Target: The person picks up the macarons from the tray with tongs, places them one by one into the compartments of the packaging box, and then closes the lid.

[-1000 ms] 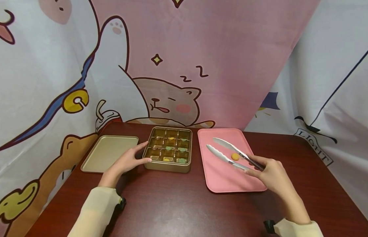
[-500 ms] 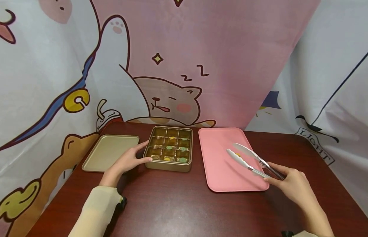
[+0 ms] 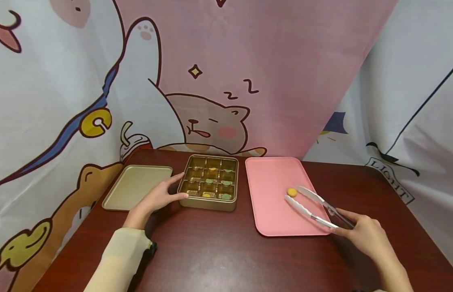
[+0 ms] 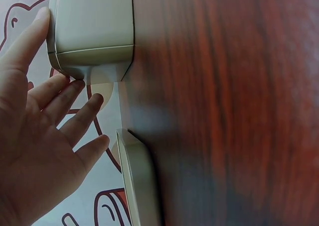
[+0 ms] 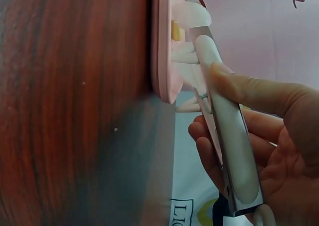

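My left hand (image 3: 158, 198) rests at the left side of a gold square box (image 3: 208, 204), fingers fairly straight; thumb and fingertips touch its edge. The box's dividers make several compartments, some with small green or yellow round pieces in them. On the pink tray (image 3: 270, 219) lies one yellow round piece (image 3: 291, 192), perhaps a macaron or cookie. Metal tongs (image 3: 305, 211) are in my right hand (image 3: 368, 237), thumb on one arm and fingers on the other in the right wrist view. Their tips are spread apart close to the yellow piece, which looks ungripped.
A flat gold tray or lid (image 3: 136, 186) lies left of the box, partly behind my left forearm. Everything stands on a dark red-brown wooden table (image 3: 226, 251). A cartoon-printed cloth (image 3: 284, 81) hangs behind and along the sides.
My right hand has drawn the tongs rightward and toward me, so the tips sit beside the yellow piece instead of beyond it. The left hand stays at the box.
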Demonstrator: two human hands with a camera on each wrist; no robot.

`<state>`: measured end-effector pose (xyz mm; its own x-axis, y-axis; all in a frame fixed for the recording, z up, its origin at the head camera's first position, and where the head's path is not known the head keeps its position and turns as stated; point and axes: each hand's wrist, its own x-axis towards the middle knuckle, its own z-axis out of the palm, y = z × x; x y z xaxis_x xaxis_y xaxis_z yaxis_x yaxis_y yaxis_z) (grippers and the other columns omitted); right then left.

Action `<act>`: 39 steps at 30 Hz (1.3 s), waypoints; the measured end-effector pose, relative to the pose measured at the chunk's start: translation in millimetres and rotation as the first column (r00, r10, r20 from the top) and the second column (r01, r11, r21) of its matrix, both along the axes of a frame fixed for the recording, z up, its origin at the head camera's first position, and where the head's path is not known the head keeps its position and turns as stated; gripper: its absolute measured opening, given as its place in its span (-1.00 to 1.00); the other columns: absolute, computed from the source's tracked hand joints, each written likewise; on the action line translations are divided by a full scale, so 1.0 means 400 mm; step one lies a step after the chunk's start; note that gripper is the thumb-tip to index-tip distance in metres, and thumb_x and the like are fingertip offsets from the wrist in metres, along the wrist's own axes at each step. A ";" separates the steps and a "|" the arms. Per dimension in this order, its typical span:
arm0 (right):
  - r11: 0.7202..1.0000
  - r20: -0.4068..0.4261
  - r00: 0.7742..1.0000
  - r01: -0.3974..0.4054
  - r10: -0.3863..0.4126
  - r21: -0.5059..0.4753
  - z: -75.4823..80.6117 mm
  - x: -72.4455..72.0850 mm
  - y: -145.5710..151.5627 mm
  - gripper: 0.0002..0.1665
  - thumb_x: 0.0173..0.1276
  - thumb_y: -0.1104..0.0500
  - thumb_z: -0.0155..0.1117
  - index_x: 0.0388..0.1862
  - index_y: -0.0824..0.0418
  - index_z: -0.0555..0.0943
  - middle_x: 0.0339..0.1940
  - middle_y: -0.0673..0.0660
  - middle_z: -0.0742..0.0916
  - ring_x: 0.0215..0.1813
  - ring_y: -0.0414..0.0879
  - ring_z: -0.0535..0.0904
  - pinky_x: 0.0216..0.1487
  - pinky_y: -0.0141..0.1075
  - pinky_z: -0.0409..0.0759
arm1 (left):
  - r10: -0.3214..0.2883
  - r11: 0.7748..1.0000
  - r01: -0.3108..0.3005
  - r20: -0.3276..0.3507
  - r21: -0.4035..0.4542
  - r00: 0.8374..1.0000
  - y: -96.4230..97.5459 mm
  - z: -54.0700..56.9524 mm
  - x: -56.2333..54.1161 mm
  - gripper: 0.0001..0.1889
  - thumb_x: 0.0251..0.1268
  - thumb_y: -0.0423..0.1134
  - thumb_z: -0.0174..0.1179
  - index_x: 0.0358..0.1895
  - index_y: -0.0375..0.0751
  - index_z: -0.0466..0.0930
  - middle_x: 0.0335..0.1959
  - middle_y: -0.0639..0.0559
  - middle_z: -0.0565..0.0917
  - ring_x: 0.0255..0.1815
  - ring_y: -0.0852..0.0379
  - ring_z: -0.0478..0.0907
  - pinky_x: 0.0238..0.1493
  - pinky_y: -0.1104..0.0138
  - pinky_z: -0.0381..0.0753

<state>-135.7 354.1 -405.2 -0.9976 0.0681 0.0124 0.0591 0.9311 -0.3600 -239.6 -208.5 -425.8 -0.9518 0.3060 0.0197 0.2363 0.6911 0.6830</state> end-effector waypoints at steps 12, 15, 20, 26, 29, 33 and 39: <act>1.000 0.042 0.999 0.016 -0.016 0.010 -0.009 -0.010 0.002 -0.04 0.05 -0.22 0.54 0.31 0.32 0.54 0.12 0.57 0.62 0.04 0.47 0.54 -0.11 0.32 0.51 | 0.001 0.999 -0.002 0.011 0.032 1.000 0.003 -0.008 0.001 -0.11 0.24 0.03 0.37 0.57 -0.14 0.15 0.54 -0.28 0.25 0.55 -0.33 0.15 0.47 -0.24 0.18; 1.000 0.039 0.999 0.019 -0.019 0.010 -0.011 -0.010 0.003 -0.06 0.06 -0.20 0.54 0.30 0.32 0.54 0.12 0.58 0.61 0.04 0.48 0.54 -0.11 0.33 0.50 | -0.003 0.999 0.003 0.006 0.034 1.000 0.004 -0.008 -0.001 -0.11 0.25 0.02 0.37 0.57 -0.14 0.15 0.54 -0.27 0.25 0.55 -0.32 0.15 0.47 -0.23 0.19; 1.000 0.007 1.000 0.013 -0.013 0.010 -0.011 -0.016 -0.002 -0.14 0.08 -0.13 0.55 0.27 0.31 0.57 0.09 0.57 0.64 0.02 0.48 0.56 -0.17 0.28 0.52 | -0.010 0.999 0.010 -0.005 0.031 1.000 0.004 -0.006 -0.002 -0.11 0.26 0.03 0.36 0.57 -0.17 0.15 0.54 -0.28 0.25 0.55 -0.33 0.16 0.47 -0.24 0.18; 1.000 -0.059 0.998 0.011 -0.010 0.010 -0.013 -0.020 -0.013 -0.26 0.08 -0.04 0.56 0.22 0.26 0.63 0.06 0.52 0.67 0.02 0.51 0.56 -0.23 0.25 0.50 | -0.006 1.000 0.006 -0.010 0.016 1.000 0.003 -0.004 -0.001 -0.11 0.25 0.04 0.36 0.57 -0.16 0.15 0.54 -0.29 0.26 0.54 -0.34 0.18 0.46 -0.24 0.20; 1.000 -0.069 0.997 0.015 -0.015 0.013 -0.014 -0.018 -0.016 -0.27 0.07 -0.03 0.57 0.20 0.25 0.64 0.05 0.52 0.68 0.02 0.51 0.56 -0.23 0.25 0.50 | -0.007 1.000 0.007 -0.009 0.006 1.000 0.002 -0.004 -0.001 -0.11 0.26 0.05 0.35 0.57 -0.15 0.14 0.54 -0.28 0.25 0.54 -0.34 0.17 0.46 -0.24 0.20; 1.000 -0.052 0.998 0.020 -0.020 0.010 -0.012 -0.015 -0.017 -0.25 0.07 -0.06 0.56 0.22 0.26 0.63 0.07 0.52 0.67 0.03 0.50 0.55 -0.22 0.26 0.50 | -0.011 1.000 0.011 -0.011 0.011 1.000 0.001 -0.006 -0.002 -0.12 0.27 0.03 0.35 0.57 -0.17 0.15 0.55 -0.27 0.24 0.55 -0.33 0.15 0.47 -0.23 0.18; 1.000 -0.090 0.996 0.017 -0.017 -0.002 -0.012 -0.014 -0.024 -0.37 0.12 0.04 0.54 0.17 0.26 0.66 0.04 0.50 0.69 0.04 0.48 0.58 -0.23 0.25 0.51 | -0.015 1.000 0.015 -0.015 0.026 1.000 0.000 -0.009 -0.004 -0.12 0.26 0.02 0.35 0.57 -0.18 0.15 0.55 -0.25 0.24 0.56 -0.32 0.14 0.49 -0.23 0.15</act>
